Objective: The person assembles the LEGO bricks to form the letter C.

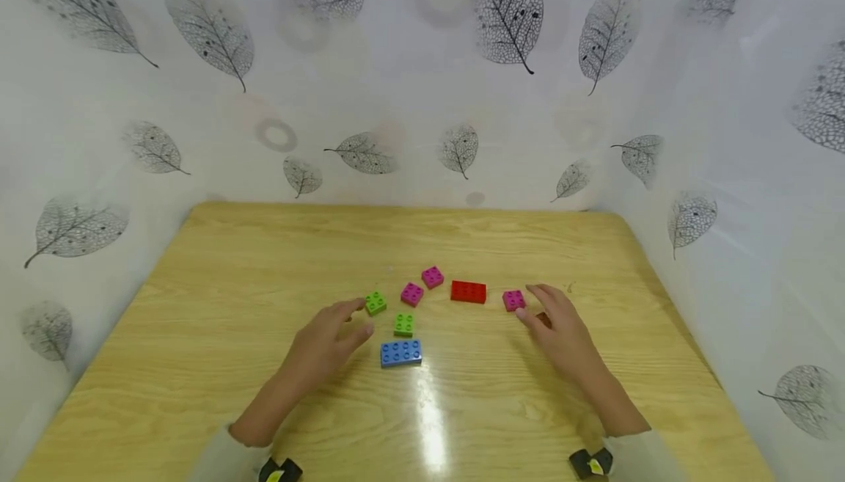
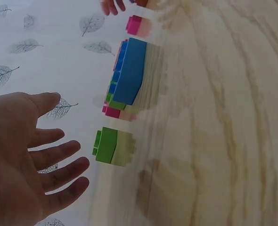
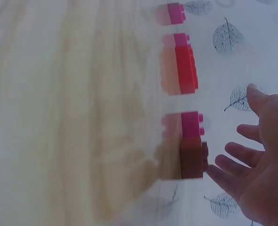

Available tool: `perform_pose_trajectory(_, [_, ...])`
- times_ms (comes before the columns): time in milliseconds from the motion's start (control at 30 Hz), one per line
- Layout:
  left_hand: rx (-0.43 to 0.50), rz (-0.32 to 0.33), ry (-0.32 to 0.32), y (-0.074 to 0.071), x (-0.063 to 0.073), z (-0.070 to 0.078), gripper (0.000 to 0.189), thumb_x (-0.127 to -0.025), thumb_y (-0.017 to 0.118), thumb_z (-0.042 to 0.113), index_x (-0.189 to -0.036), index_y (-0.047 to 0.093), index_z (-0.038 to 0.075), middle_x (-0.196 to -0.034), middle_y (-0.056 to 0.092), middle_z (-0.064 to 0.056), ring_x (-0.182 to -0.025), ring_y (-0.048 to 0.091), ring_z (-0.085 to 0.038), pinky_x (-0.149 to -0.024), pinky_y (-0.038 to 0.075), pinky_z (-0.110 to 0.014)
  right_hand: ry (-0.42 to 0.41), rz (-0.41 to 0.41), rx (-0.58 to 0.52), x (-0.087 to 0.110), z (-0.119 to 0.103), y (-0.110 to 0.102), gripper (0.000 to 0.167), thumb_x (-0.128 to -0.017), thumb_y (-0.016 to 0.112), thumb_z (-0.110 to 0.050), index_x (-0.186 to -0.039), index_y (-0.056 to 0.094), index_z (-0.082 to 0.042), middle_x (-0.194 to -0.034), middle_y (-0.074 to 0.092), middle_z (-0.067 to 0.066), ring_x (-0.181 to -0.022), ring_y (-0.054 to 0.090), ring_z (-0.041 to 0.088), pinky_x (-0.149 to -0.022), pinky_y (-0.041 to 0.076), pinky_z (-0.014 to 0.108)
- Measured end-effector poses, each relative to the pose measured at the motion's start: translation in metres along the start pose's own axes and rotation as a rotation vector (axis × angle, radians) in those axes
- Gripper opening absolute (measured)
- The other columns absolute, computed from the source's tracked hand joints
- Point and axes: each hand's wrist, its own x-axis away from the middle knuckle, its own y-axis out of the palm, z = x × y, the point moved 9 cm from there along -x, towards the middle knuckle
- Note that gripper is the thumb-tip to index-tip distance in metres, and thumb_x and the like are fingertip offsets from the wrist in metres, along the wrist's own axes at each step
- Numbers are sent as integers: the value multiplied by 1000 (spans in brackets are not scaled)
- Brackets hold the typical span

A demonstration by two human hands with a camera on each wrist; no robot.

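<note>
My left hand (image 1: pixel 325 340) hovers with spread fingers beside a lime green building brick (image 1: pixel 375 304); its fingertips overlap that brick's left edge in the head view. To the right of the thumb are a second lime green brick (image 1: pixel 404 325) and a long blue brick (image 1: pixel 400 353). My right hand (image 1: pixel 562 335), fingers apart and empty, reaches over a small magenta brick (image 1: pixel 513 301). A brown brick (image 3: pixel 192 158) stands beside that magenta one in the right wrist view, mostly hidden by the hand in the head view.
Between the hands lie a red brick (image 1: pixel 468 292) and two more magenta bricks, one nearer (image 1: pixel 412 293) and one farther back (image 1: pixel 432 277). All rest on a glossy wooden table (image 1: pixel 264 247). White leaf-patterned sheeting (image 1: pixel 396 93) rises behind the table and along both sides.
</note>
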Motion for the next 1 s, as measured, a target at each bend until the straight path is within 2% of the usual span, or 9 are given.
perform_pose_trajectory(200, [50, -70, -10, 12, 4, -2, 55, -98, 63, 47, -145, 54, 20, -141, 60, 1, -123, 60, -23, -101, 49, -51, 7, -46, -34, 9, 16, -7, 63, -101, 57, -47, -149, 46, -7, -150, 43, 18, -132, 49, 42, -99, 47, 60])
perform_pose_trajectory(367, [86, -121, 8, 21, 3, -2, 51, -93, 70, 44, -138, 61, 21, -138, 62, 2, -127, 58, -24, -107, 45, -51, -20, -68, -29, 14, 25, -11, 54, -99, 66, -31, -144, 51, -5, -142, 52, 18, -119, 59, 37, -92, 53, 51])
perform_pose_trajectory(500, [99, -161, 50, 28, 2, 0, 52, -90, 74, 43, -136, 63, 20, -138, 63, 0, -130, 55, -27, -110, 42, -52, -51, -96, -21, 15, 30, -11, 50, -94, 71, -17, -140, 56, -3, -137, 57, 17, -114, 62, 33, -89, 55, 44])
perform_pose_trajectory(700, [82, -157, 98, 31, 2, 4, 51, -89, 73, 45, -134, 64, 22, -135, 64, 2, -125, 55, -25, -107, 43, -54, -105, -96, 34, 15, 28, -11, 46, -91, 73, -8, -134, 62, -1, -129, 62, 14, -112, 64, 34, -89, 55, 46])
perform_pose_trajectory(1000, [23, -137, 133, 36, 3, 12, 40, -90, 75, 33, -128, 68, 21, -128, 67, 4, -115, 56, -17, -101, 47, -50, -82, -99, 88, 14, 28, -11, 39, -91, 75, -15, -128, 67, -9, -122, 66, 5, -96, 61, 15, -78, 53, 33])
